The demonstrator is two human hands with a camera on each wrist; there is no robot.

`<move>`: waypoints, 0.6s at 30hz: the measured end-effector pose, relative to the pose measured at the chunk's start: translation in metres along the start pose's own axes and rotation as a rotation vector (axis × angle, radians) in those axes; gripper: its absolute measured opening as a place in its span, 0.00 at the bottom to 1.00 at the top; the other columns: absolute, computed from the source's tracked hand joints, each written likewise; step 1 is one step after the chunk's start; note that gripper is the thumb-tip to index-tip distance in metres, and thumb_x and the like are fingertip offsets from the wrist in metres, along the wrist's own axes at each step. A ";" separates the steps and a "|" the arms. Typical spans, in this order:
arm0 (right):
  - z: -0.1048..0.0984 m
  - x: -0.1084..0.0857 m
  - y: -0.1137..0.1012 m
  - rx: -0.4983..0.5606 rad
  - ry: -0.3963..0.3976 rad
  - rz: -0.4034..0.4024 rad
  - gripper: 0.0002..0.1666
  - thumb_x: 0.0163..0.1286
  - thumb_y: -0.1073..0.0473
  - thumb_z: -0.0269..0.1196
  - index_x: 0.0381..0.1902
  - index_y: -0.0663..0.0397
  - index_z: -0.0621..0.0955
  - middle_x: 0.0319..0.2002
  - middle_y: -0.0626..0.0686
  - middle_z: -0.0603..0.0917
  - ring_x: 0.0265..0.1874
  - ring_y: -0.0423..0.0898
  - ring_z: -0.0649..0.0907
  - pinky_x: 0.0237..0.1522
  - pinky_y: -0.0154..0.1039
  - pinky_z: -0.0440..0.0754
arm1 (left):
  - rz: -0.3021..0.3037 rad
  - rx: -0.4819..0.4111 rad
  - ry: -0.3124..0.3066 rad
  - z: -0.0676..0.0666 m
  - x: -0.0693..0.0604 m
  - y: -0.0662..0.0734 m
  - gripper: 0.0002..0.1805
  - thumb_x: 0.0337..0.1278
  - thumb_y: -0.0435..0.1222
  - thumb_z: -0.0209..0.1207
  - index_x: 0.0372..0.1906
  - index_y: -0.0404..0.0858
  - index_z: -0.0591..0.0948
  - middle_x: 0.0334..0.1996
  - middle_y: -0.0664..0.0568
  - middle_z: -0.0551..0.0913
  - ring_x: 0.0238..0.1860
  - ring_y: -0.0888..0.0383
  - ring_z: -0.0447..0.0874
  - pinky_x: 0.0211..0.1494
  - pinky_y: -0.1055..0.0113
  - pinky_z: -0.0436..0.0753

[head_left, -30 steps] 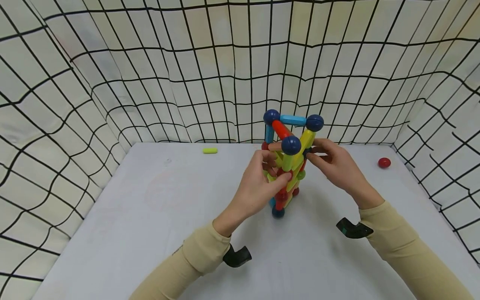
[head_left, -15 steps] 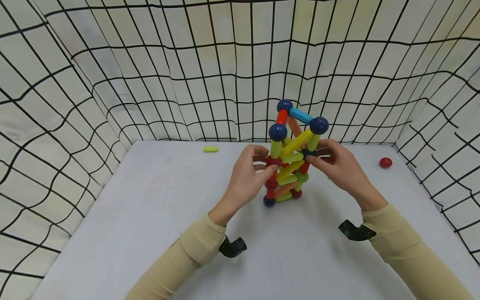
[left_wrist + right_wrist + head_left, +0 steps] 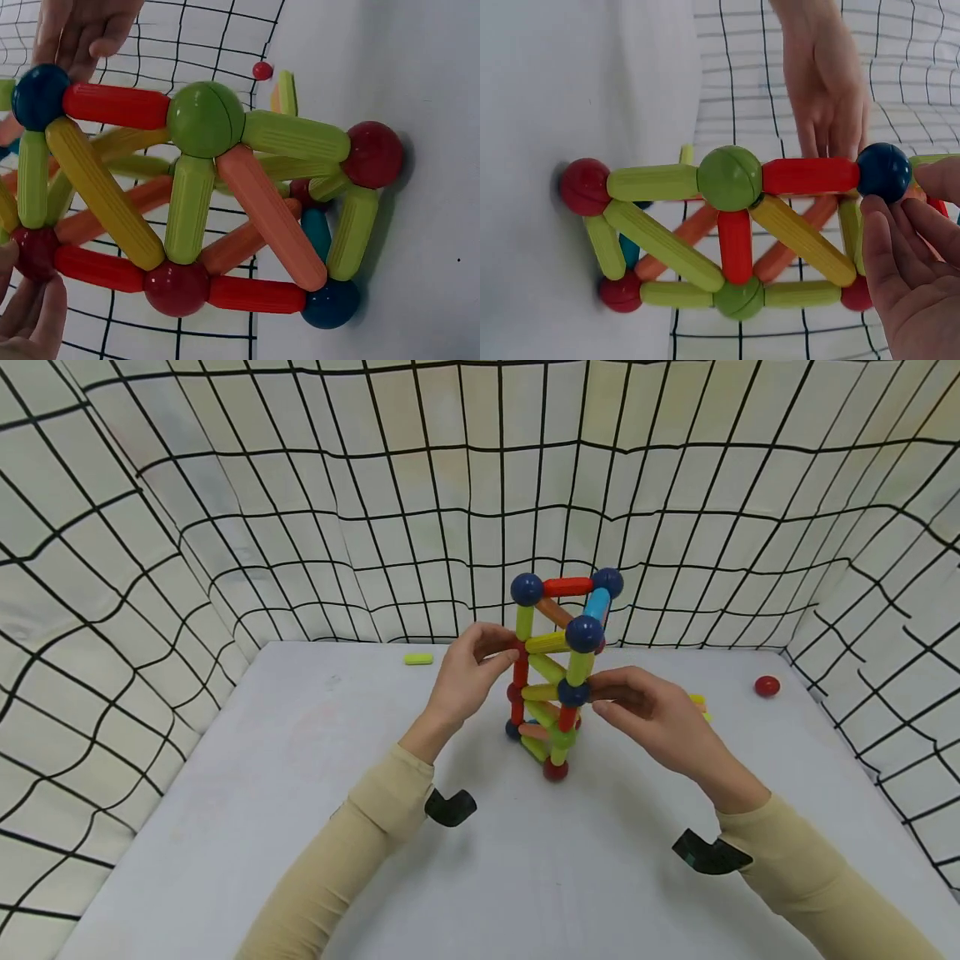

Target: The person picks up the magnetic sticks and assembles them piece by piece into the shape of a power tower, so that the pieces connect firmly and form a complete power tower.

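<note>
A tall tower of magnetic sticks and balls (image 3: 550, 668) stands upright on the white table, with dark blue balls at its top corners. My left hand (image 3: 460, 681) pinches the tower's left column at a red ball (image 3: 34, 253), which shows between thumb and fingers in the left wrist view. On the near right column, my right hand (image 3: 656, 722) holds a dark blue ball (image 3: 883, 172) between thumb and fingers. Below that ball come a red stick (image 3: 810, 175), a green ball (image 3: 730, 178) and a red ball (image 3: 585, 187) at the base.
One lime stick (image 3: 418, 658) lies at the back left of the table (image 3: 337, 860). A red ball (image 3: 767, 686) lies far right. Yellow and orange sticks (image 3: 699, 703) show partly behind my right hand. Black-gridded white walls (image 3: 420, 510) enclose the table's back and sides.
The tower has turned clockwise as seen from above, between both hands. My left hand has shifted left and away; my right hand has come slightly nearer. Sticks behind the right hand now show.
</note>
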State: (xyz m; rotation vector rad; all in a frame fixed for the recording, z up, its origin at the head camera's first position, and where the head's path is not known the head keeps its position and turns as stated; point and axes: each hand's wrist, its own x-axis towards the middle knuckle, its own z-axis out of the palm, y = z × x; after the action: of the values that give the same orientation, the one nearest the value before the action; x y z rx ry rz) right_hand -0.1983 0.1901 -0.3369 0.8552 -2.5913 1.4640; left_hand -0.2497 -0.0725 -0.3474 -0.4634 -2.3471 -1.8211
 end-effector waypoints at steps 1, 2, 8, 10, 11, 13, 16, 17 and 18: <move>0.002 -0.001 -0.002 0.008 -0.016 -0.020 0.20 0.70 0.62 0.62 0.59 0.58 0.76 0.54 0.52 0.81 0.52 0.46 0.82 0.52 0.29 0.78 | 0.008 0.004 -0.014 -0.002 0.003 -0.002 0.16 0.67 0.35 0.59 0.56 0.37 0.75 0.52 0.50 0.80 0.57 0.58 0.78 0.62 0.65 0.76; 0.003 -0.002 -0.004 0.010 -0.030 -0.040 0.20 0.70 0.63 0.62 0.59 0.58 0.76 0.54 0.51 0.81 0.53 0.45 0.82 0.53 0.29 0.78 | 0.017 0.005 -0.031 -0.005 0.005 -0.004 0.16 0.67 0.36 0.59 0.56 0.38 0.75 0.53 0.51 0.80 0.57 0.59 0.78 0.62 0.64 0.75; -0.003 0.001 -0.010 -0.056 0.109 -0.065 0.16 0.72 0.62 0.60 0.56 0.59 0.78 0.51 0.53 0.82 0.48 0.41 0.83 0.49 0.27 0.79 | 0.066 0.068 -0.102 -0.021 0.019 -0.021 0.18 0.67 0.36 0.58 0.59 0.39 0.75 0.55 0.50 0.80 0.57 0.58 0.77 0.62 0.63 0.76; -0.008 0.004 -0.008 -0.066 0.202 -0.015 0.16 0.73 0.59 0.59 0.56 0.58 0.77 0.50 0.52 0.82 0.47 0.40 0.82 0.48 0.25 0.78 | 0.068 0.163 -0.074 -0.032 0.025 -0.033 0.17 0.67 0.35 0.58 0.59 0.38 0.76 0.54 0.49 0.80 0.57 0.56 0.78 0.61 0.63 0.76; -0.010 0.006 -0.008 -0.066 0.234 0.010 0.17 0.74 0.58 0.58 0.57 0.57 0.77 0.51 0.52 0.81 0.48 0.41 0.81 0.48 0.24 0.78 | 0.060 0.221 -0.054 -0.038 0.028 -0.041 0.17 0.68 0.35 0.58 0.59 0.37 0.76 0.55 0.48 0.80 0.57 0.55 0.77 0.61 0.62 0.76; -0.013 0.009 -0.006 -0.067 0.263 0.039 0.20 0.74 0.56 0.58 0.60 0.56 0.75 0.54 0.53 0.79 0.52 0.43 0.80 0.50 0.23 0.76 | 0.026 0.346 -0.018 -0.052 0.034 -0.059 0.17 0.68 0.33 0.57 0.59 0.35 0.76 0.55 0.46 0.80 0.58 0.52 0.76 0.61 0.61 0.76; -0.013 0.012 -0.003 -0.078 0.234 0.039 0.24 0.74 0.56 0.58 0.65 0.55 0.72 0.60 0.53 0.76 0.58 0.47 0.77 0.53 0.22 0.74 | -0.078 0.491 -0.010 -0.073 0.040 -0.086 0.19 0.68 0.32 0.56 0.61 0.33 0.74 0.60 0.42 0.76 0.63 0.47 0.71 0.65 0.55 0.71; -0.013 0.012 -0.003 -0.078 0.217 0.029 0.25 0.73 0.57 0.59 0.66 0.55 0.71 0.61 0.53 0.75 0.59 0.49 0.76 0.53 0.21 0.73 | -0.118 0.525 -0.017 -0.079 0.041 -0.094 0.20 0.68 0.32 0.56 0.63 0.33 0.73 0.62 0.41 0.74 0.65 0.45 0.69 0.67 0.53 0.69; -0.013 0.012 -0.002 -0.082 0.204 0.018 0.26 0.73 0.58 0.59 0.66 0.55 0.71 0.61 0.54 0.74 0.59 0.50 0.76 0.53 0.21 0.73 | -0.155 0.554 -0.025 -0.084 0.041 -0.102 0.21 0.68 0.32 0.55 0.64 0.33 0.72 0.64 0.40 0.72 0.67 0.44 0.66 0.68 0.51 0.67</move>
State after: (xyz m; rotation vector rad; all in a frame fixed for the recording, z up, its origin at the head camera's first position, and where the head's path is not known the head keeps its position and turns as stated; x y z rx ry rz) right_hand -0.2104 0.1943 -0.3243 0.6390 -2.4946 1.3595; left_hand -0.3280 -0.1694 -0.4075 -0.2345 -2.8139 -1.1261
